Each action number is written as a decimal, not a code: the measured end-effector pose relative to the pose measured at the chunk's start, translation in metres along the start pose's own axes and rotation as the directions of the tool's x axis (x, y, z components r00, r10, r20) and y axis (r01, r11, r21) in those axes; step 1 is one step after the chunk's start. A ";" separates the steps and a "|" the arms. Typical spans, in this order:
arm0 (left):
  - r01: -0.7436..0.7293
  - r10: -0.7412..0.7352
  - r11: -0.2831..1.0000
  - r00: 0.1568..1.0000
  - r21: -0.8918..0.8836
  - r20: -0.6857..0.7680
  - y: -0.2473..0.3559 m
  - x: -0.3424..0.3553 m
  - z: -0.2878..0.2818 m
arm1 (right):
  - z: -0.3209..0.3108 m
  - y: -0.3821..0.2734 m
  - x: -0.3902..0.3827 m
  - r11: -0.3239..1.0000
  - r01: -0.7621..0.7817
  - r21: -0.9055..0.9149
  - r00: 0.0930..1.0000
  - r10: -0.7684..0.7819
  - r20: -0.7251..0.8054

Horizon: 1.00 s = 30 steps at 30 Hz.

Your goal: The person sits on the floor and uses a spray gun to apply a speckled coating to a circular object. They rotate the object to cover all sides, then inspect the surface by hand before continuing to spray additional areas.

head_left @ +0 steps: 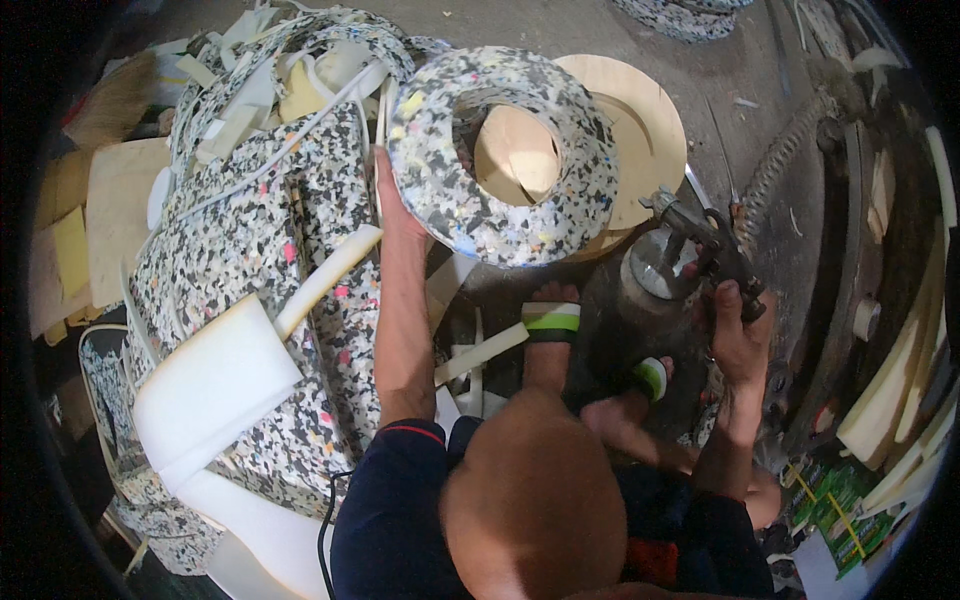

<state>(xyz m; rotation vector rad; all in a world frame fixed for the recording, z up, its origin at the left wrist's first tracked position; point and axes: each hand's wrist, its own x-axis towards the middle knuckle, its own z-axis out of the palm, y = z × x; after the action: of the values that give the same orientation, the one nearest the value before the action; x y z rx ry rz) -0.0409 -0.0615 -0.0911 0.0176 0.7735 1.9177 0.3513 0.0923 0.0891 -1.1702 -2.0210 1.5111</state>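
Observation:
A thick ring of speckled black-and-white foam [565,115] is tilted up in front of me, held at its left edge by my left hand [397,205]. The ring hides most of that hand's fingers. Through its hole shows pale wood. My right hand [740,325] is wrapped round the handle of a spray gun [705,235], whose metal cup [645,275] hangs below. The gun's nozzle points left, toward the ring and a round wooden board [650,130] behind it. Gun and ring are apart.
Speckled foam blocks [240,220] are stacked at left, with white foam pieces [215,380] on top. A coiled hose [785,150] runs behind the gun. Foam strips [890,390] lie at far right. Another speckled foam piece [685,18] rests on the floor at the back.

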 end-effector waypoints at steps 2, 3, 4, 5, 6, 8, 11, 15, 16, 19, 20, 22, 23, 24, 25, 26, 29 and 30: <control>0.121 -0.123 0.992 0.980 0.023 0.159 0.005 0.005 -0.003 | -0.003 0.003 -0.004 1.000 -0.010 0.000 1.000 0.010 -0.007; 0.144 -0.148 0.987 0.988 0.073 0.044 0.009 0.006 -0.002 | -0.004 0.004 -0.006 1.000 -0.012 0.002 1.000 0.012 -0.010; 0.095 -0.096 0.993 0.995 0.066 0.014 0.011 0.006 0.000 | -0.005 0.005 -0.007 1.000 -0.031 0.003 0.999 0.031 -0.012; 0.089 -0.087 0.995 0.995 0.050 -0.054 0.015 0.007 0.005 | -0.005 0.006 -0.007 0.999 -0.034 0.009 0.999 0.035 -0.022; 0.082 -0.075 0.996 0.989 0.048 -0.124 0.018 0.010 0.010 | -0.006 0.007 -0.007 0.999 -0.052 0.014 0.998 0.053 -0.026; 0.066 -0.046 0.992 0.984 0.108 -0.172 0.026 0.013 0.022 | -0.006 0.009 -0.005 0.998 -0.056 0.015 0.998 0.056 -0.026; 0.112 -0.033 0.946 0.967 0.303 -0.253 0.031 0.014 0.035 | -0.005 0.009 -0.005 0.998 -0.051 0.024 0.998 0.052 -0.027; 0.187 -0.119 0.951 0.957 0.247 -0.265 0.037 0.015 0.040 | -0.005 0.009 -0.004 0.997 -0.060 0.045 0.998 0.061 -0.022; 0.180 -0.123 0.962 0.957 0.207 -0.263 0.039 0.017 0.040 | -0.006 0.008 -0.003 0.998 -0.049 0.037 0.998 0.049 -0.024; 0.230 -0.171 0.948 0.952 0.222 -0.254 0.044 0.025 0.041 | -0.006 0.004 0.003 0.999 0.010 -0.033 1.000 -0.010 -0.013; 0.241 -0.185 0.955 0.940 0.172 -0.288 0.047 0.027 0.042 | -0.006 0.001 0.005 0.999 0.016 -0.035 1.000 -0.017 -0.009; 0.256 -0.224 0.953 0.956 0.160 -0.191 0.050 0.028 0.043 | -0.003 -0.007 0.007 0.999 0.019 -0.050 1.000 -0.019 0.003; 0.259 -0.235 0.953 0.959 0.155 -0.156 0.051 0.026 0.044 | -0.001 -0.011 0.007 1.000 -0.016 -0.027 1.000 0.016 -0.018; 0.303 -0.288 0.942 0.951 0.144 -0.117 0.054 0.024 0.046 | 0.001 -0.016 0.007 0.999 -0.049 -0.002 0.998 0.049 -0.038; 0.306 -0.296 0.937 0.952 0.169 -0.082 0.056 0.022 0.048 | 0.004 -0.021 0.007 0.997 -0.072 0.035 0.996 0.074 -0.052; 0.303 -0.290 0.926 0.953 0.226 -0.090 0.059 0.018 0.051 | 0.007 -0.025 0.008 0.996 -0.062 0.065 0.995 0.067 -0.071; 0.304 -0.290 0.916 0.953 0.261 -0.091 0.064 0.006 0.063 | 0.011 -0.037 0.012 0.989 -0.056 0.139 0.995 0.067 -0.071; 0.304 -0.284 0.914 0.952 0.268 -0.111 0.065 0.000 0.068 | 0.009 -0.041 0.013 0.988 -0.082 0.130 0.995 0.088 -0.043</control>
<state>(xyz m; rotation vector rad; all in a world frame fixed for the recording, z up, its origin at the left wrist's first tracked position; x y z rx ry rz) -0.0703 -0.0452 -0.0033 0.0093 1.0325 1.5174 0.3208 0.0929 0.1205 -1.2428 -1.8354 1.6109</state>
